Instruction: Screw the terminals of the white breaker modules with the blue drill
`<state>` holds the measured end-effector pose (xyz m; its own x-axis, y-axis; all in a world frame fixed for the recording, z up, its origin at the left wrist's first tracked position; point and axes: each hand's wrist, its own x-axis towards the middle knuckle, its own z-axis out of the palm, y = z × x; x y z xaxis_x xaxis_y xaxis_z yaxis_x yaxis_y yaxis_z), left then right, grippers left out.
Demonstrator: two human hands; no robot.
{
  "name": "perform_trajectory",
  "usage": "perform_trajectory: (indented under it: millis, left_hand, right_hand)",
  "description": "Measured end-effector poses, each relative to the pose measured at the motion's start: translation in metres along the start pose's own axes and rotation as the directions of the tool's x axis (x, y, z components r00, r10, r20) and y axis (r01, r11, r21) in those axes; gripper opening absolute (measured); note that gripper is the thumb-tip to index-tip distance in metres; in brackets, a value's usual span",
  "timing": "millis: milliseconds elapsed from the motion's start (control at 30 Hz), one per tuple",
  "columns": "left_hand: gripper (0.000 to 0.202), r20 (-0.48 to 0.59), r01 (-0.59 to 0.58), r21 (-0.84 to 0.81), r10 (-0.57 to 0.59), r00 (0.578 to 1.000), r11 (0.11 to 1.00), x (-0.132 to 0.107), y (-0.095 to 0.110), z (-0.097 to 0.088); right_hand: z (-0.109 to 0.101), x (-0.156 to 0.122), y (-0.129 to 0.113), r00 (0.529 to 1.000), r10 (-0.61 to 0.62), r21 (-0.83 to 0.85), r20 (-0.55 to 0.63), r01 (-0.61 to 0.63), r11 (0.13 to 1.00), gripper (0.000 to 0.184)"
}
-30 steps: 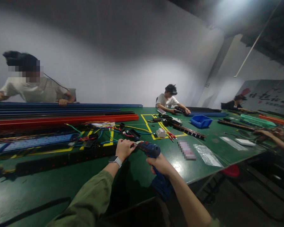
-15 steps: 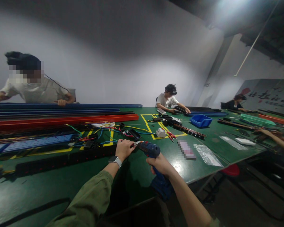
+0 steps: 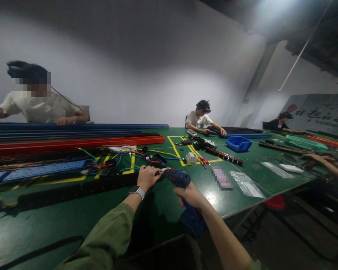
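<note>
My right hand is wrapped round the grip of a blue cordless drill, which points left. The drill's nose meets the fingertips of my left hand, where a small pale metallic piece shows; its kind is too small to make out. My left hand, with a watch on the wrist, is closed on the right end of a long black strip with small red marks. That strip lies slantwise along the green table. Its held end is mostly hidden by the fingers.
Coloured wires and black fittings lie behind the strip. Beyond them are orange rails and blue rails. A white terminal block, a phone, a plastic bag and a blue bin stand rightward. Several co-workers sit around the table.
My hands, the drill and the black strip hold almost the same place. At the far left, a co-worker's hand has slid slightly left along the rails.
</note>
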<state>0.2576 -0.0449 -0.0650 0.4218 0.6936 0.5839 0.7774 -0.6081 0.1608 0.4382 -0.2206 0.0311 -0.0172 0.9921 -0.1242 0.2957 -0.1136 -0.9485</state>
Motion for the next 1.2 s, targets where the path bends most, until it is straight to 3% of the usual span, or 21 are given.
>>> perform_trajectory:
  millis: [1033, 1200]
  left_hand:
    - [0.036, 0.000, -0.013, 0.000, 0.013, 1.000, 1.000, -0.0002, -0.0006, -0.0012]
    - [0.036, -0.009, -0.013, -0.003, 0.013, 1.000, 1.000, -0.0004, -0.0004, -0.0005]
  right_hand:
    - [0.0009, 0.0005, 0.0017, 1.000, 0.003, 0.010, -0.011, -0.002, 1.000, 0.028]
    - [0.0002, -0.0002, 0.0001, 1.000, -0.024, 0.018, -0.003, 0.024, 1.000, 0.034]
